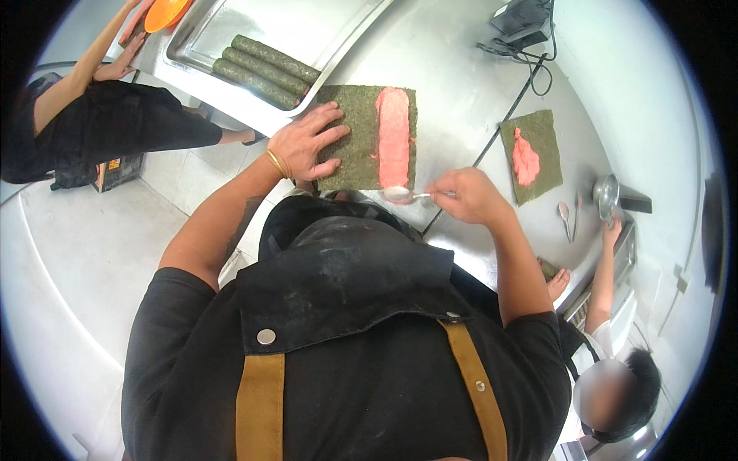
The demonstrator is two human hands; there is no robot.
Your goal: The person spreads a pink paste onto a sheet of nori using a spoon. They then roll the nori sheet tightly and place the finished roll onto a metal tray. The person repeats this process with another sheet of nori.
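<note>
A nori sheet [354,138] lies on the steel worktop before me, with a band of pink paste [394,138] spread near its right side. My left hand [305,141] rests on the sheet's left part, fingers spread, holding nothing. In my right hand [470,195] is the handle of a metal spoon [398,194]. The spoon's bowl is at the near end of the pink band, by the sheet's lower edge; whether it touches the paste I cannot tell.
A steel tray [259,17] holds nori rolls [265,69]. To the right lies another nori sheet [548,150] with a pink paste lump [524,158]. Beyond it are a spoon [564,213], a metal bowl [606,193] and a person's hand [612,229]. Another person's arm [81,75] is left; a black device [522,20] sits behind.
</note>
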